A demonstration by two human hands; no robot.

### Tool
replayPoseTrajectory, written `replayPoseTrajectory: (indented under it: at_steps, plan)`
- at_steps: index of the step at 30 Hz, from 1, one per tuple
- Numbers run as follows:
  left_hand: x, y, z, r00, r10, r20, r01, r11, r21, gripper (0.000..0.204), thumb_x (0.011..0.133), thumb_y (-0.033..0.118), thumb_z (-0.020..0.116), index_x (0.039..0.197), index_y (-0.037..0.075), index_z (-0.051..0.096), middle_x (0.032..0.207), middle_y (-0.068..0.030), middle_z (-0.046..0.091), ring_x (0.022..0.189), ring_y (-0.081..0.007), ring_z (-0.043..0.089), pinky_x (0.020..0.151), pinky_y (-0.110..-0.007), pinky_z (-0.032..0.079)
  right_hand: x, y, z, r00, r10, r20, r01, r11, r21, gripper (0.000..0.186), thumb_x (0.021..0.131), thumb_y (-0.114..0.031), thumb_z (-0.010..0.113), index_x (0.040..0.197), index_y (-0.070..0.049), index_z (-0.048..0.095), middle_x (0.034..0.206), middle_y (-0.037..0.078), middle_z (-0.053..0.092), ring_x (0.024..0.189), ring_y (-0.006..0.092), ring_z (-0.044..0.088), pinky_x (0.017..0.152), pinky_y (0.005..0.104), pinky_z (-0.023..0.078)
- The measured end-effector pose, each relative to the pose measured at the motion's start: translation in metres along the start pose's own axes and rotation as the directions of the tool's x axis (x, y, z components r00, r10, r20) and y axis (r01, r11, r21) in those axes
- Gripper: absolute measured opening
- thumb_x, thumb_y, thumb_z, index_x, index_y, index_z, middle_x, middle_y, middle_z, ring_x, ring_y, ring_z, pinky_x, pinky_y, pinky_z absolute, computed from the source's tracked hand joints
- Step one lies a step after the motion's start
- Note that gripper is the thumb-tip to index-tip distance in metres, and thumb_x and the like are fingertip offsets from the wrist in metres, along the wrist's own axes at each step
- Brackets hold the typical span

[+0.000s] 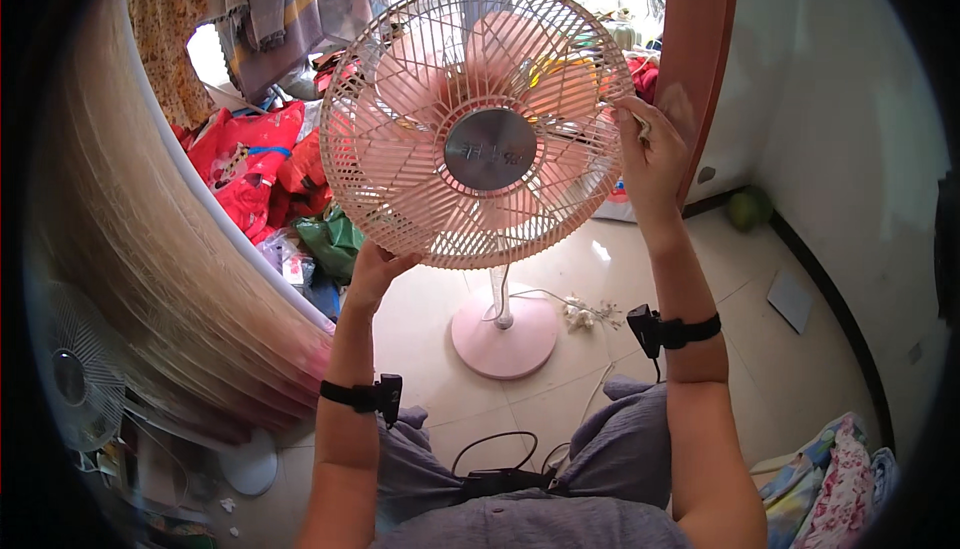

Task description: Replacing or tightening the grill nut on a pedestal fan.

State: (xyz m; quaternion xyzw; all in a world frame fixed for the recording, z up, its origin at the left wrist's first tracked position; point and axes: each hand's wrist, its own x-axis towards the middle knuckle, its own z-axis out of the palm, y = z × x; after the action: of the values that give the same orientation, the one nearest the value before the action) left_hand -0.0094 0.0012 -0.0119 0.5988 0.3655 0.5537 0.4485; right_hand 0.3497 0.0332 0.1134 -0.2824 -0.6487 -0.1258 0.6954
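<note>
A pink pedestal fan (503,317) stands upright in front of me on its round base. Its wire grille (440,234) faces me, with a dark round disc (490,150) at the centre and pink blades behind the wires. My left hand (375,274) grips the lower left rim of the grille, thumb in front. At the upper right rim, my right hand (655,154) is closed on a small crumpled whitish wipe (642,127), its fingertips against the wires. Whether the wipe is paper or cloth cannot be made out. A dark strap with a small box circles each forearm.
On the left hangs a sheer curtain (210,249), with red clothes (245,154) and bags piled beyond it. A white fan (75,379) stands at the lower left. Crumpled white bits (585,314) and a green ball (748,209) lie on the floor. Folded fabric (830,489) is at the lower right.
</note>
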Motion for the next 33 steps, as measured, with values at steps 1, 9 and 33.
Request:
replayPoseTrajectory:
  at_steps: [1,9,33]
  plan:
    - [0.000,0.000,-0.001,1.000,-0.001,0.002,0.001,1.000,0.009,0.053,0.075,0.000,0.073,0.123,0.000,0.052,0.116,-0.0072,0.062,0.107,-0.0175,0.059,0.094,-0.032,0.046,0.004,-0.004,0.001,0.995,-0.102,-0.012,0.101,0.993,-0.065,0.013,0.085,-0.003,0.063,0.098,-0.002,0.065,0.089,0.013,0.068,0.081,0.0250,0.067,0.072,0.0321,0.051]
    - [-0.001,0.001,0.001,0.999,0.039,0.000,-0.039,0.999,0.019,0.045,0.076,0.000,0.072,0.118,-0.001,0.056,0.112,-0.0074,0.064,0.104,-0.0172,0.060,0.092,-0.032,0.047,0.017,-0.013,0.008,0.979,-0.181,0.098,0.204,0.907,-0.368,0.023,0.079,0.002,0.060,0.100,-0.004,0.065,0.087,0.012,0.065,0.081,0.0295,0.063,0.074,0.0359,0.050]
    - [-0.003,-0.001,0.002,1.000,0.022,-0.007,-0.022,1.000,-0.021,0.049,0.075,-0.005,0.072,0.120,0.000,0.052,0.113,-0.0080,0.063,0.101,-0.0165,0.061,0.087,-0.032,0.052,0.035,-0.005,0.025,0.989,-0.127,-0.070,0.076,0.865,-0.496,0.010,0.086,-0.019,0.061,0.091,-0.018,0.070,0.083,0.001,0.068,0.073,0.0228,0.059,0.069,0.0357,0.045]
